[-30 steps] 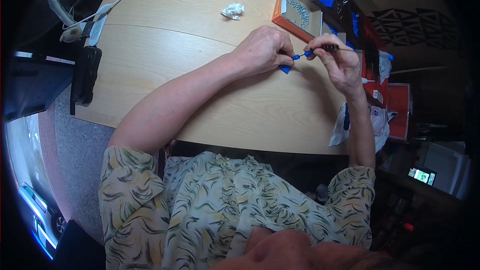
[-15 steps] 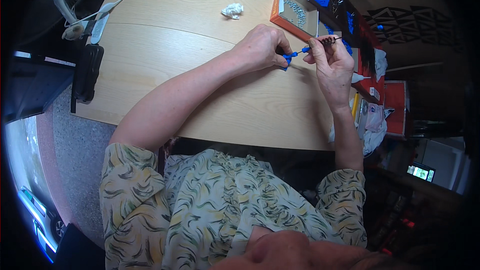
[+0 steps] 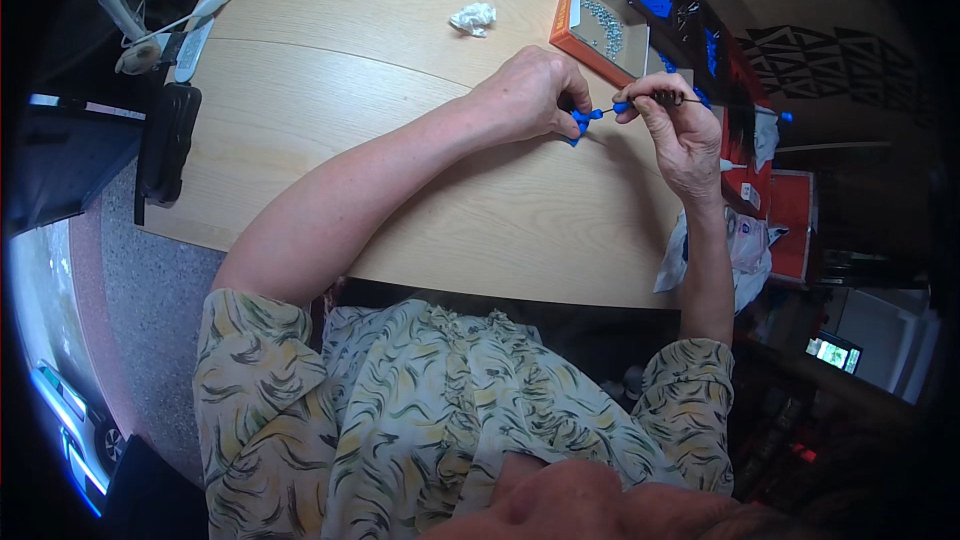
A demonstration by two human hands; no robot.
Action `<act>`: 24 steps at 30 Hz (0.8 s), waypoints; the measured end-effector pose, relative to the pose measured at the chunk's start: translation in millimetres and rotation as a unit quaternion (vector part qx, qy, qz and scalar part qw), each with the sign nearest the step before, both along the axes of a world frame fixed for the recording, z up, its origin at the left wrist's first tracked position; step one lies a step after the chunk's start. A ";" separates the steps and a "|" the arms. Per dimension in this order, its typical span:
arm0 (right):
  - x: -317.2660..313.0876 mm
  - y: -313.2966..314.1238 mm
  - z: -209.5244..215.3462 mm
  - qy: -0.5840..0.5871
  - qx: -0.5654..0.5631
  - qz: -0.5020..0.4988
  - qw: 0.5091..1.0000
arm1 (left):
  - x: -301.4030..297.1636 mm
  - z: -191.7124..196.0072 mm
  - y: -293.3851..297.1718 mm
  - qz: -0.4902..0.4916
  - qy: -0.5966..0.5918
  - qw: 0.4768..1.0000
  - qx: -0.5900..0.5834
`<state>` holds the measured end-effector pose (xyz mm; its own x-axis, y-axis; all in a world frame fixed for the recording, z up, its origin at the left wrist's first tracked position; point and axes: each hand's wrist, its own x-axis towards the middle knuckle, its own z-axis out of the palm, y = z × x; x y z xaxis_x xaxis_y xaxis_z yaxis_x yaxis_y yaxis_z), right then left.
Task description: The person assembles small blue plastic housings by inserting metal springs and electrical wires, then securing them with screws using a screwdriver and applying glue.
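My left hand (image 3: 540,95) is closed at the far middle of the table, pinching a small blue piece (image 3: 580,128) between thumb and fingers. To its right, my right hand (image 3: 685,135) grips a thin dark rod tool (image 3: 668,97) with a dark coiled part and a blue sleeve near the fingers. The rod's thin shaft runs left to the blue piece at my left fingertips. Whether it sits inside the piece is too small to tell. A blue knob (image 3: 786,117) shows further right, in line with the rod.
An orange-sided open box (image 3: 575,40) of small silvery metal parts lies beyond my hands. Behind it stands a dark tray (image 3: 690,15) with blue pieces. Crumpled white tissue (image 3: 473,19) rests on the wooden table (image 3: 330,120). A power strip (image 3: 197,40) lies far left.
My right hand has turned and shifted slightly right, with the rod now lying flatter. My left hand keeps its pinch on the blue piece. The whole view has shifted a little.
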<state>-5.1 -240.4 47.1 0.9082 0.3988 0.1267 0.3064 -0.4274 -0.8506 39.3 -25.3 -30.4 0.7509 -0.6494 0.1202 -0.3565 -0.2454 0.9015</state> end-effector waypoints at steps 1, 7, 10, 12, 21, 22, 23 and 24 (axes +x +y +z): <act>0.6 1.3 -0.9 -0.002 -0.001 -0.007 1.000 | -0.1 0.3 0.5 0.003 0.007 1.000 0.000; -5.5 9.3 3.4 -0.020 -0.042 -0.066 0.997 | -2.4 -1.6 0.4 0.016 -0.024 0.999 -0.022; -8.8 12.4 2.9 0.008 -0.069 -0.097 0.993 | -6.9 -7.8 -2.3 0.035 -0.053 0.997 -0.041; -13.8 20.7 12.9 -0.021 -0.094 -0.089 0.991 | -7.4 -9.9 -4.1 0.043 -0.056 0.997 -0.043; -17.8 27.5 27.7 -0.058 -0.084 -0.166 0.981 | -3.5 -13.3 -7.4 0.044 -0.062 0.996 -0.042; -19.0 29.5 41.3 -0.073 -0.058 -0.157 0.983 | -4.0 -13.8 -6.8 0.049 -0.073 0.995 -0.042; -19.7 31.2 48.7 -0.088 -0.032 -0.148 0.985 | -5.0 -14.5 -5.7 0.054 -0.083 0.994 -0.042; -18.0 28.9 43.2 -0.070 -0.026 -0.142 0.987 | -5.0 -14.9 -5.6 0.052 -0.085 0.994 -0.044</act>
<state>-23.0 -211.5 90.4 0.9593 0.1401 0.2452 0.2811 -0.5556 -0.7825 34.3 -30.9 -45.3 0.7775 -0.5504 0.3044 -0.4829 -0.2122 0.8496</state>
